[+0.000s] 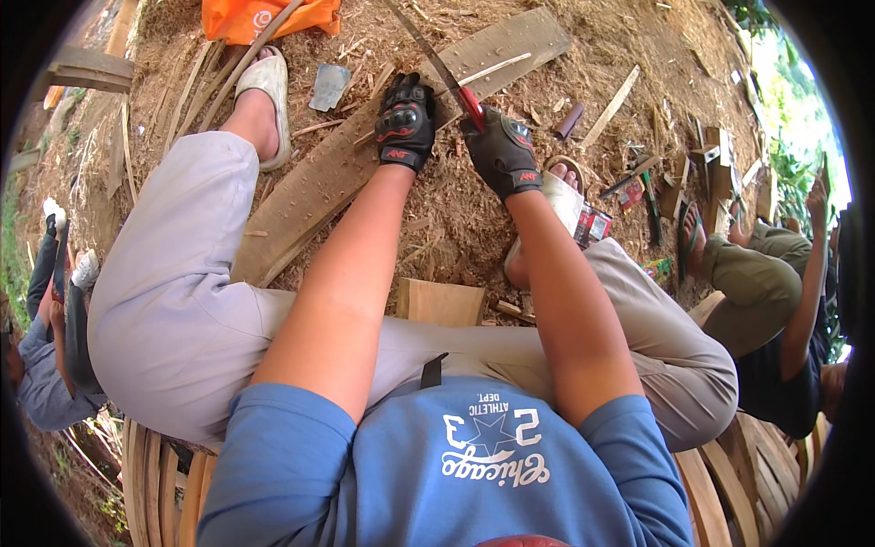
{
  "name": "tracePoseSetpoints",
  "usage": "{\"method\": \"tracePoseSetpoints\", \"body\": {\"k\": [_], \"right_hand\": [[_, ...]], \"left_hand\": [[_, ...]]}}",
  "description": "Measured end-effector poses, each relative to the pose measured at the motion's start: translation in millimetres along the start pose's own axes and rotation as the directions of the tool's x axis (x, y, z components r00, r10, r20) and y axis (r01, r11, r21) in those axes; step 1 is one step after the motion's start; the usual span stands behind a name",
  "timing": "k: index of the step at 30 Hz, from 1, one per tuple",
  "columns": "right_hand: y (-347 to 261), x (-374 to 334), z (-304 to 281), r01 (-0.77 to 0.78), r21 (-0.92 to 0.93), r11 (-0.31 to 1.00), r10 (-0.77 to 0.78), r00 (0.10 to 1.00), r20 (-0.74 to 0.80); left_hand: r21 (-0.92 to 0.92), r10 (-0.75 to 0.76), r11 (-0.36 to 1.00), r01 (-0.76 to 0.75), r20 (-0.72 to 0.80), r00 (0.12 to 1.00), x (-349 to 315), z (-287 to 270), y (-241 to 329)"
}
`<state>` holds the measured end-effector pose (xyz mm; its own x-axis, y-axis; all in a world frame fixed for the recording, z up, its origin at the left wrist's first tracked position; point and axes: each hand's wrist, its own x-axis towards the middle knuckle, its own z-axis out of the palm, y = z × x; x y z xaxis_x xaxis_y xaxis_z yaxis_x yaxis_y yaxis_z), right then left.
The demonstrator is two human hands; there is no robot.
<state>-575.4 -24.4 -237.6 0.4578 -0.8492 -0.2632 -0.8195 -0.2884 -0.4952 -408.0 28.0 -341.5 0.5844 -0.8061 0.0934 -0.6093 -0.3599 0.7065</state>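
My left hand [406,123], in a black padded glove, is over a long plank [301,196] lying slantwise on the ground. Its fingers are curled round a thin wood strip [497,67] that sticks out to the right. A dark glove also covers my right hand [501,150], closed round the red handle [471,108] of a long knife. The narrow blade [421,41] points away and to the left, crossing above the strip. Where the fingertips of my left hand meet the strip is partly hidden.
Shavings cover the ground. A grey metal piece [330,87], an orange bag [264,20] and long sticks lie at the far left. Right of my foot are a brown cylinder [570,120] and a green-handled tool [652,210]. Other people sit at both sides.
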Motion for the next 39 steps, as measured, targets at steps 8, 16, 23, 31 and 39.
{"method": "tracePoseSetpoints", "body": {"k": [8, 16, 23, 31, 39], "right_hand": [[-2.0, 2.0, 0.2, 0.015, 0.031, 0.999, -0.015, 1.000, 0.012], [-9.1, -3.2, -21.2, -0.066, 0.249, 0.966, 0.080, 0.996, -0.049], [37.1, 18.7, -55.2, -0.062, 0.674, 0.736, 0.253, 0.949, -0.189], [18.1, 23.3, -93.6, -0.002, 0.772, 0.636, 0.338, 0.900, -0.276], [28.5, 13.7, -14.9, -0.210, 0.531, 0.821, 0.225, 0.974, 0.038]], "left_hand": [[0.198, 0.099, 0.975, -0.098, 0.005, 0.995, 13.8, 4.1, -6.5], [0.469, 0.079, 0.870, -0.156, 0.180, 0.981, 21.9, -11.8, 17.9], [0.623, 0.337, 0.664, -0.413, 0.244, 0.910, -0.9, -8.4, 34.4], [0.601, 0.370, 0.727, -0.333, 0.067, 0.927, -34.9, -3.7, 31.5], [0.885, 0.119, 0.459, -0.078, 0.025, 0.993, 152.3, -184.7, -10.5]]}}
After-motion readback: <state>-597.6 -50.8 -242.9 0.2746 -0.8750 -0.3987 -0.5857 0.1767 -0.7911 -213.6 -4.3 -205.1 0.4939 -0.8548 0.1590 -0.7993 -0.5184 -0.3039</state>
